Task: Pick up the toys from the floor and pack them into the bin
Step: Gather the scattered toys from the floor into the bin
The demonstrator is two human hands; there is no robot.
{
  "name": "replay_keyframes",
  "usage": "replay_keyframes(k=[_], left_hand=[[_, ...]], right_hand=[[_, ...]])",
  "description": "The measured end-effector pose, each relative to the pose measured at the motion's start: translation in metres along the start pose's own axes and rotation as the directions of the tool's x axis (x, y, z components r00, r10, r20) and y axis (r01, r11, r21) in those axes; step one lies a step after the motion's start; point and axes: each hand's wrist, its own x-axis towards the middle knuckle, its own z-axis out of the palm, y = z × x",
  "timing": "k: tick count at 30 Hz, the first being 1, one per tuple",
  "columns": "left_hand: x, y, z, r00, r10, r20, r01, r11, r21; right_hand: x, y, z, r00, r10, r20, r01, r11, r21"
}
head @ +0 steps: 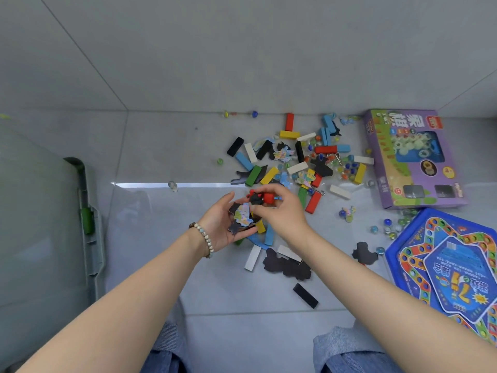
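- Your left hand point(224, 224) lies palm up, fingers loosely curled, cradling a small stack of map puzzle pieces point(242, 215).
- Your right hand point(281, 211) meets it from the right, thumb and fingertips pinching a black piece point(256, 198) just above that stack.
- A red block point(269, 198) shows at those fingers; you cannot tell whether it is held.
- The bin point(90, 238), translucent with a green latch, stands at the left, apart from both hands.
- Wooden blocks point(289, 134), marbles point(347, 168) and dark cut-outs point(285, 265) lie scattered on the floor point(188, 146).
- A purple game box point(411, 157) and a blue game board point(451, 267) lie at the right.
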Motion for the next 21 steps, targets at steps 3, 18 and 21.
replay_keyframes(k=[3,18,21], left_hand=[[-0.001,0.000,0.008,1.000,-0.002,0.023,0.003,0.998,-0.061],[-0.013,0.017,-0.030,0.970,0.141,-0.196,-0.144,0.990,-0.001],[-0.016,0.018,-0.038,0.970,0.152,-0.188,-0.155,0.988,0.001]], right_hand=[[-0.013,-0.007,0.005,0.983,-0.011,0.181,0.005,0.999,0.035],[0.029,0.028,0.007,0.999,0.013,-0.053,-0.027,0.958,-0.285],[0.037,0.030,0.025,0.988,-0.058,-0.143,-0.016,0.882,-0.471]])
